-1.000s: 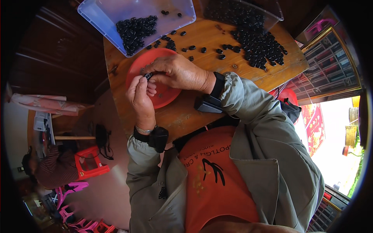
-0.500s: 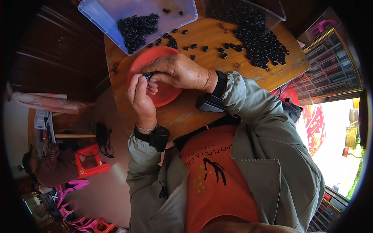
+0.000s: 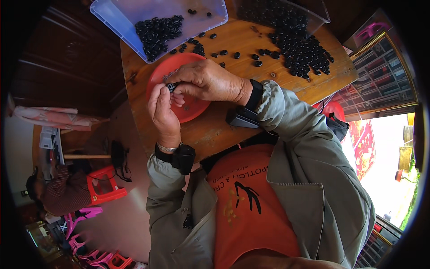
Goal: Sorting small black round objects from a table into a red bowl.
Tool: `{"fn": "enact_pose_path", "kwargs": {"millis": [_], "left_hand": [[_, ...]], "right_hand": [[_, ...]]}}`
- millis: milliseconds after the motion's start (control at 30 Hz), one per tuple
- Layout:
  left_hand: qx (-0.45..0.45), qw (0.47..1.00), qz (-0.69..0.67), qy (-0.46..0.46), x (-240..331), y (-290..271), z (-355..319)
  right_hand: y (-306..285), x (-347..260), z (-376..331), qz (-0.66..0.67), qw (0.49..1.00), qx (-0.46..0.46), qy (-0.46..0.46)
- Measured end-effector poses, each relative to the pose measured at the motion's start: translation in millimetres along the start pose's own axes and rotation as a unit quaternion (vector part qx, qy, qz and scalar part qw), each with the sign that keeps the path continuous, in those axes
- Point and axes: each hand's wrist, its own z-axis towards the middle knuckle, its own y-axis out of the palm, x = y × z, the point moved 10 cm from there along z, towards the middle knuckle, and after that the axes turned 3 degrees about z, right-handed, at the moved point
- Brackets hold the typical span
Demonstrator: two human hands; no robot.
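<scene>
Over a round red plate, my two hands meet at a small black oval piece. My left hand pinches it from below with thumb and fingertips. From the right, my right hand has its thumb and forefinger closed at the same piece. The fingers cover much of it, and its upper face shows some lighter detail. Small silvery bits lie in the plate beside the fingers; their kind is too small to make out.
A translucent plastic bin with black oval pieces stands at the far left of the wooden table. A clear container lies far right, a heap of black pieces spreading from it. A person sits left, near a red stool.
Both hands stay nearly in place over the plate. The small piece is turned slightly between the fingertips, showing a little more of its lighter detail.
</scene>
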Motion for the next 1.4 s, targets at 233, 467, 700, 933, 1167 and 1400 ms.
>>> {"fn": "enact_pose_path", "kwargs": {"millis": [233, 467, 700, 933, 1167, 1400], "left_hand": [[-0.027, 1.0, -0.01, 0.002, -3.1, 2.4, 1.2], [-0.009, 1.0, 0.006, -0.003, -2.3, 2.7, 1.6], [-0.051, 0.998, 0.039, -0.006, 3.1, 11.2, -0.6], [-0.036, 0.998, 0.059, 0.013, 7.1, 10.6, 1.4], [-0.015, 0.998, 0.056, 0.014, 6.6, 7.7, 3.2], [-0.035, 0.992, 0.115, 0.035, 8.9, 9.5, 5.1]], "right_hand": [[-1.8, -3.0, -1.0, -0.005, 1.0, 0.021, -0.005], [-0.5, -4.5, -2.4, -0.05, 0.998, 0.021, -0.028], [1.5, -4.9, -1.2, -0.036, 0.999, -0.003, -0.018], [2.1, 3.4, -0.8, 0.014, 1.0, 0.007, 0.004], [4.3, 6.8, 0.3, 0.022, 0.999, -0.012, 0.026], [-0.8, -3.1, -0.9, -0.052, 0.998, 0.004, -0.028]]}}
